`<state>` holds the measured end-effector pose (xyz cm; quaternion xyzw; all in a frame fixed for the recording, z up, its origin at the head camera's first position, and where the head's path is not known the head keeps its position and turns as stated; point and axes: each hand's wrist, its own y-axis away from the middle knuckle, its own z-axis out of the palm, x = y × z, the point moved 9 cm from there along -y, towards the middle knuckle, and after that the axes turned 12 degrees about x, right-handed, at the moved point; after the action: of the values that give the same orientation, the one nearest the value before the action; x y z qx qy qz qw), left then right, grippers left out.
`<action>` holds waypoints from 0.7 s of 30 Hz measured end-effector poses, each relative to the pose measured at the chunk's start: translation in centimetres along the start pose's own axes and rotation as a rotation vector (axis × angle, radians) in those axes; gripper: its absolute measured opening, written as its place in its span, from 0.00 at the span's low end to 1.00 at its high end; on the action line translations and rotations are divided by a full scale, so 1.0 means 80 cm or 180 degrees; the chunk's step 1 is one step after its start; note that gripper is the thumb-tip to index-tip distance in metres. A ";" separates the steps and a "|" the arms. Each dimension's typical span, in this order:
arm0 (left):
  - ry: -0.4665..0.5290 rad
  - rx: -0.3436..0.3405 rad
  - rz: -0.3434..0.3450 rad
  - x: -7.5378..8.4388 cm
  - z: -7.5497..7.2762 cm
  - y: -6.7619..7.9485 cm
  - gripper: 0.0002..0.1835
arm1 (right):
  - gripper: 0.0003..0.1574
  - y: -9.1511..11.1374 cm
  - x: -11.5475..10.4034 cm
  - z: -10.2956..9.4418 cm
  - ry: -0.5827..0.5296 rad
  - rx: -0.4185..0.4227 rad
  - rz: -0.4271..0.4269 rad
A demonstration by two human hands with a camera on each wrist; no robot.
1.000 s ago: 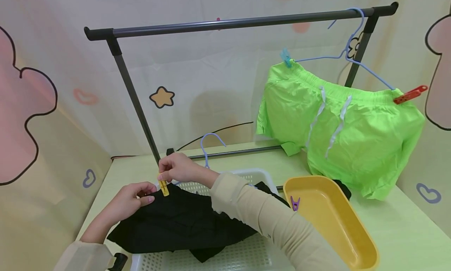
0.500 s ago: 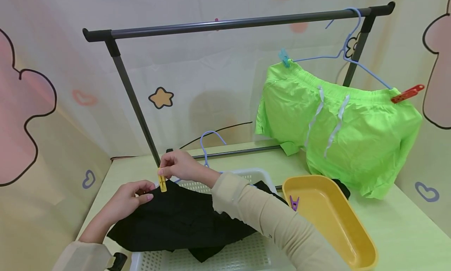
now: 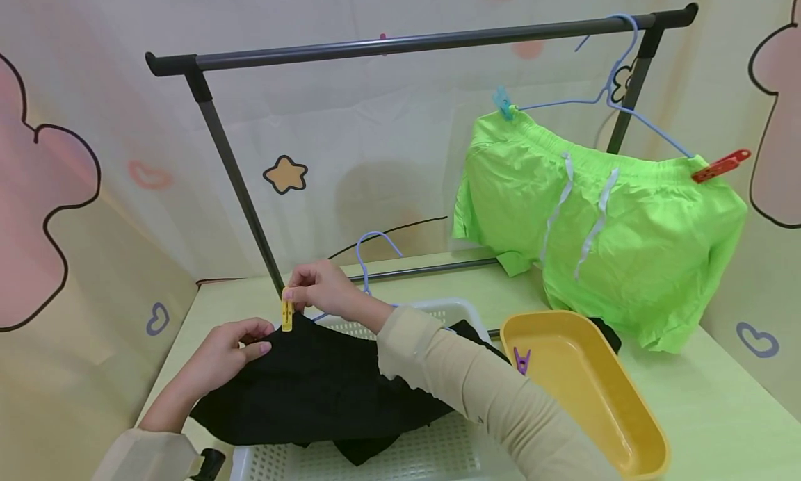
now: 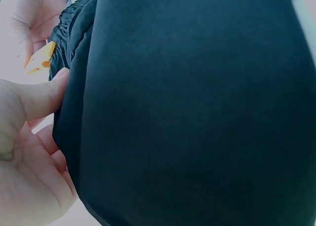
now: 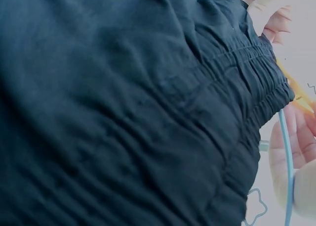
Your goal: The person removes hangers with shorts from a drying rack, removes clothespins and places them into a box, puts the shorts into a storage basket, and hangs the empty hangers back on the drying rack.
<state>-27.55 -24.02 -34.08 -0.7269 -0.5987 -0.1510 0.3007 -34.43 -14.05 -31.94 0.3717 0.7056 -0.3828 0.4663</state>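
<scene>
My right hand [image 3: 324,288] pinches a yellow clothespin [image 3: 287,315], whose lower end is at the upper left corner of a black garment [image 3: 313,390] with a gathered elastic waistband [image 5: 269,95]. On the garment's left edge, my left hand [image 3: 228,352] holds the cloth between thumb and fingers, just below the clothespin. The left wrist view shows that thumb [image 4: 47,95] on the black fabric and the clothespin [image 4: 42,58] beyond. Behind the garment a blue hanger [image 3: 361,255] shows its hook; most of its body is hidden by cloth and my right arm.
Under the garment is a white perforated basket [image 3: 459,306]. A yellow tray [image 3: 582,390] with a purple clothespin [image 3: 522,361] on its rim stands to the right. Green shorts [image 3: 607,224] hang from the black rack [image 3: 413,44] on another hanger, with blue and red clothespins.
My right hand and the yellow clothespin have risen slightly, lifting the garment's corner. The clothespin stands more upright. My left hand has shifted slightly up and left, still holding the edge.
</scene>
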 end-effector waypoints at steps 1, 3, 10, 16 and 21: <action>-0.0002 0.0009 0.0005 0.001 0.000 0.000 0.07 | 0.07 0.000 0.000 -0.001 -0.0043 0.0021 0.0027; -0.0005 0.0042 0.0029 0.003 -0.001 0.000 0.06 | 0.07 -0.001 -0.001 -0.007 -0.0139 0.0099 0.0064; -0.0075 0.0175 0.0117 0.001 0.000 0.003 0.04 | 0.07 -0.010 -0.002 -0.036 -0.0542 0.0322 0.0208; -0.0111 0.0175 0.0154 0.001 -0.001 0.003 0.04 | 0.09 -0.008 -0.001 -0.042 -0.0531 0.0183 0.0437; -0.0101 0.0142 0.0120 -0.001 -0.001 0.003 0.04 | 0.12 -0.005 -0.001 -0.044 -0.0523 0.0113 0.0553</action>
<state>-27.34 -24.13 -34.14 -0.7335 -0.5928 -0.1204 0.3100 -36.12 -11.11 -30.82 0.4070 0.6233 -0.3826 0.5472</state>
